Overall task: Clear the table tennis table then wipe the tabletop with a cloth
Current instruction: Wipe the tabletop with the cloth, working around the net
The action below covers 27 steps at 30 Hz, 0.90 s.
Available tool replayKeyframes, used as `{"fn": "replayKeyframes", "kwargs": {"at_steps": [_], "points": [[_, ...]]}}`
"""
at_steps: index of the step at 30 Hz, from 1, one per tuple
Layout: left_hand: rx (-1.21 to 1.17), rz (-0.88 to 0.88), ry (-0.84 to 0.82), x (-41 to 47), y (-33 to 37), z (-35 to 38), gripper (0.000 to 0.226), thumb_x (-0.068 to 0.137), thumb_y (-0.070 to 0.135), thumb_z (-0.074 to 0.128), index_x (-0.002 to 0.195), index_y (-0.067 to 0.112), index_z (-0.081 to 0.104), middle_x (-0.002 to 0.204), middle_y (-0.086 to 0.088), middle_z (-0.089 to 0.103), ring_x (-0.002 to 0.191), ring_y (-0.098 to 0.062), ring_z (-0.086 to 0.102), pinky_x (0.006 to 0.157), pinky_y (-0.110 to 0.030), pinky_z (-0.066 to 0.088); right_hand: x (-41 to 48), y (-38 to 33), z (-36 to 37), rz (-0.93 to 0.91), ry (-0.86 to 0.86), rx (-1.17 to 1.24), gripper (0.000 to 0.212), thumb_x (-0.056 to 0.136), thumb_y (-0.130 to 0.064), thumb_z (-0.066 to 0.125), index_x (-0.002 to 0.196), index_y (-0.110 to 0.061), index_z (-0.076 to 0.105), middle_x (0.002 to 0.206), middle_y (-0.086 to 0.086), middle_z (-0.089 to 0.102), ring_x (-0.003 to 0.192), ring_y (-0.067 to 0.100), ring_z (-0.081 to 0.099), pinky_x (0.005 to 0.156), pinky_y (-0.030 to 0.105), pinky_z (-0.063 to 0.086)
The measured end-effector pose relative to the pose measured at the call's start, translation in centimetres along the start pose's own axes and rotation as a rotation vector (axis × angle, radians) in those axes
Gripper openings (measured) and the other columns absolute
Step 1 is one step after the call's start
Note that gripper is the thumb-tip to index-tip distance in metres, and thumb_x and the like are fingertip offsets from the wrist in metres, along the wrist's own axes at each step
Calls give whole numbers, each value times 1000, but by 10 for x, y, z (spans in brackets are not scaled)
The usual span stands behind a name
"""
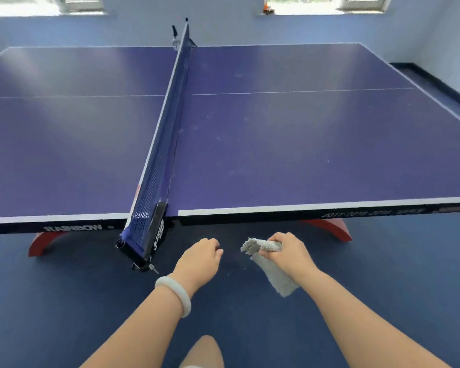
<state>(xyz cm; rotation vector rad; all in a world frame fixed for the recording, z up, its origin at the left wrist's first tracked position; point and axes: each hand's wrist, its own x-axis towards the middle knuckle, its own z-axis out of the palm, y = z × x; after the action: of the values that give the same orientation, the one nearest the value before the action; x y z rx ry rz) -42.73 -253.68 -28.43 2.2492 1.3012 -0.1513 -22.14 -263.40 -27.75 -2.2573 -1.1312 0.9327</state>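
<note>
The blue table tennis table point(290, 144) fills the upper half of the view, its near side edge running across in front of me. Small pale specks mark the right half of the top. A grey cloth point(271, 269), folded and hanging down, is gripped by my right hand point(287, 252) below the table's near edge. My left hand point(201, 257) hovers beside it with its fingers curled and nothing in it; a white bangle sits on that wrist.
The blue net point(168, 128) crosses the table from its black clamp post point(146, 240), which juts out at my left. Red curved table legs point(329, 229) stand on the blue floor. Windows line the far wall, with small objects point(267, 8) on the right sill.
</note>
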Motion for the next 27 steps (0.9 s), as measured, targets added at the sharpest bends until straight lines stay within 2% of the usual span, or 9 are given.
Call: {"fn": "replayKeyframes", "kwargs": {"at_steps": [5,7,13,18,20,21,23,25,27], "points": [[-36,-160,65,23,-10,-6,35,104,34,36,132,16,50,126,-2,53,115,-23,53,96,-34,41,68,-30,-10,-128,-109,-53,16,85,-34,75,82,-28,62,90,-7,60,78,7,57,57,21,36],[-75,-192,91,40,-13,-8,36,104,34,37,133,16,49,127,-2,52,116,-23,52,97,-35,42,94,-44,-9,-156,-141,-74,17,86,-34,75,85,-24,62,91,-2,63,80,13,59,57,22,37],[-64,-243,112,103,-19,-16,39,103,34,39,135,12,45,135,-4,47,121,-24,47,100,-37,41,161,-72,-9,-213,-190,-178,17,88,-34,74,92,-20,65,90,-1,63,79,13,57,57,23,38],[-5,-326,201,133,-41,-25,48,102,37,42,142,11,36,141,-7,39,126,-26,43,101,-35,40,211,-107,-5,-411,-73,-204,21,84,-32,75,97,-15,71,87,-4,63,93,22,58,70,31,47],[10,-372,231,144,-52,-25,54,102,39,42,147,11,30,148,-9,32,134,-27,35,108,-36,35,233,-123,5,-513,-39,-198,40,81,-38,77,114,-18,68,105,-5,61,106,24,51,84,31,42],[22,-398,238,150,-57,-25,57,102,39,42,149,11,26,151,-11,28,139,-27,30,111,-37,31,246,-129,13,-534,-72,-212,55,82,-42,76,130,-19,60,123,-4,57,119,24,45,96,32,38],[46,-445,233,163,-64,-24,61,102,41,40,152,11,21,156,-13,20,146,-28,19,116,-40,24,275,-136,29,-545,-170,-327,81,86,-47,72,153,-22,34,155,-3,35,143,21,26,116,35,22],[51,-482,219,174,-68,-20,63,103,41,38,154,11,15,160,-14,13,149,-30,9,120,-41,17,300,-134,46,-569,-227,-458,91,90,-45,69,159,-24,14,166,-3,11,153,20,9,123,35,8],[48,-500,220,184,-69,-15,65,103,41,37,155,12,11,162,-14,7,151,-30,2,122,-42,12,317,-124,60,-603,-263,-509,94,92,-42,67,160,-23,5,167,-3,-1,154,20,0,124,35,1]]}}
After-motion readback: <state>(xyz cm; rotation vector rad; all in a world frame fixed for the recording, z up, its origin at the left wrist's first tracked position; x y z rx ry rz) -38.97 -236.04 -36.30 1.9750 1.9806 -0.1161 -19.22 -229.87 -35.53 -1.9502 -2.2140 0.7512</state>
